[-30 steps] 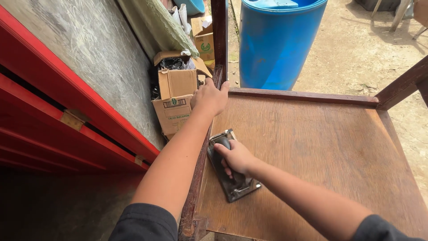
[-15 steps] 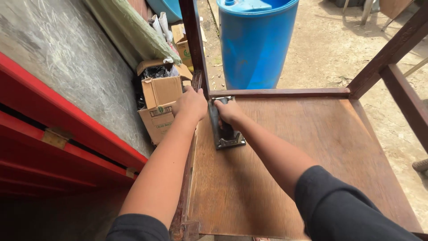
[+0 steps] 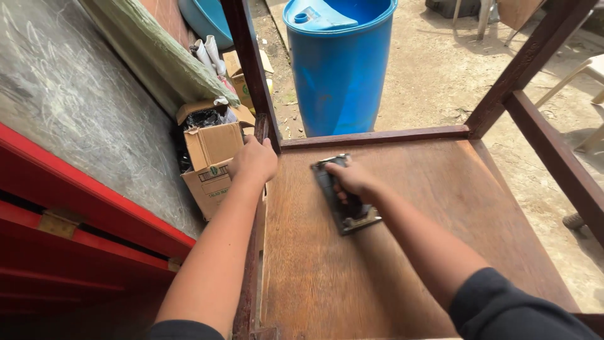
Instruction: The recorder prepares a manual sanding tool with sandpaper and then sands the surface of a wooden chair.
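Observation:
My right hand grips a dark hand sanding block that lies flat on a brown wooden panel, near its far left corner. My left hand clasps the dark wooden frame rail at the panel's left edge, just below an upright post. Both forearms reach forward from the bottom of the view, with dark sleeves at the edge.
A blue plastic barrel stands beyond the panel's far rail. Open cardboard boxes with dark contents sit left of the frame, beside a grey slab and a red metal structure. Another post rises at the right over sandy ground.
The sanding block and my right hand slid away from me toward the far rail, then slightly right. My left hand kept its hold on the frame. The view shifted forward.

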